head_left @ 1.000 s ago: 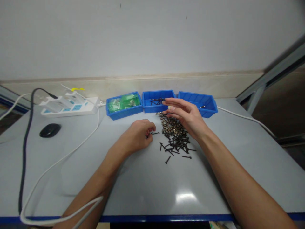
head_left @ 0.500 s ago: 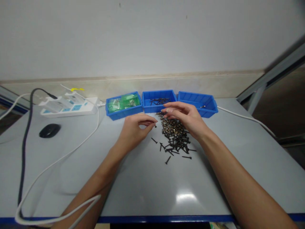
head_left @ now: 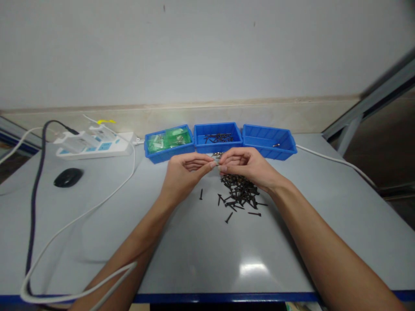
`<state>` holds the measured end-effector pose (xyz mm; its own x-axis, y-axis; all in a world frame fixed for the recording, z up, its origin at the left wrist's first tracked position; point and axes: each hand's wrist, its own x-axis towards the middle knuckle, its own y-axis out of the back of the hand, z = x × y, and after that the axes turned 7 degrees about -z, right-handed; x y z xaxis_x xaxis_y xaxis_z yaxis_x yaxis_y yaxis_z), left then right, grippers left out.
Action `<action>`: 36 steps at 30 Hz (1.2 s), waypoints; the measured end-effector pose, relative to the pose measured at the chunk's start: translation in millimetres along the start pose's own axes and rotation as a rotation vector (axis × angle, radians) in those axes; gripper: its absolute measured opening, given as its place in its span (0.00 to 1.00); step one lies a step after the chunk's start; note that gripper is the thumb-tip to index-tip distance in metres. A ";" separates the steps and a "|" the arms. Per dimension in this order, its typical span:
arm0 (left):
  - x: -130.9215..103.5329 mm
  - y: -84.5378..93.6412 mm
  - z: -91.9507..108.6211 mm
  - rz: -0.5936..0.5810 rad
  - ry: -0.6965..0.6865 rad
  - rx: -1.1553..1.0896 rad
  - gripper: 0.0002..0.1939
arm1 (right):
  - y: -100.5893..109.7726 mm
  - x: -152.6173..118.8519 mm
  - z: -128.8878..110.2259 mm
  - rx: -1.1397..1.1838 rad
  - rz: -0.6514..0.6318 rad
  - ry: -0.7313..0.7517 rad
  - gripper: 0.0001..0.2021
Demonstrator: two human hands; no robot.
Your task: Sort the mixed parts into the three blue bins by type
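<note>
My left hand (head_left: 189, 172) is closed in a pinch, thumb against fingers, on a small screw mostly hidden by the fingertips. Facing it, my right hand (head_left: 251, 166) pinches too, its fingertips almost meeting the left ones; what it grips is too small to make out. Beneath and beside the right hand lies a pile of dark screws (head_left: 241, 192), with brass-coloured small parts (head_left: 217, 154) partly covered by that hand. One loose screw (head_left: 201, 194) rests on the table left of the pile, and another screw (head_left: 228, 217) lies in front of it.
Behind the hands stand a blue bin with green packets (head_left: 155, 157), a middle blue bin (head_left: 215, 149) holding dark screws, and a right blue bin (head_left: 266, 131) with one small shiny piece. To the left are a power strip (head_left: 126, 149), a black mouse (head_left: 68, 177) and cables.
My right hand has come down and left, closing its fingers at the left hand's fingertips. The loose screw left of the pile has shifted left and turned.
</note>
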<state>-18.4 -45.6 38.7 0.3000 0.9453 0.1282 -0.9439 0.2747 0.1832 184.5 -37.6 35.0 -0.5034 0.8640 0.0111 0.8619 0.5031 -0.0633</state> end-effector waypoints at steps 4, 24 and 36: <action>-0.8 7.3 -1.3 -0.085 -0.071 0.360 0.12 | 1.7 -1.3 -0.2 -0.047 0.001 -0.023 0.12; -7.9 14.2 -2.0 -0.470 -0.139 0.884 0.14 | -0.6 4.7 6.6 0.007 0.227 0.185 0.19; -3.6 7.6 -3.1 -0.178 -0.293 0.493 0.11 | 2.3 2.8 2.9 -0.051 0.226 0.123 0.15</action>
<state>-27.0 -46.3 36.7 0.5389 0.7854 0.3046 -0.7217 0.2440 0.6477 184.9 -34.1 32.0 -0.2891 0.9492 0.1241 0.9552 0.2946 -0.0281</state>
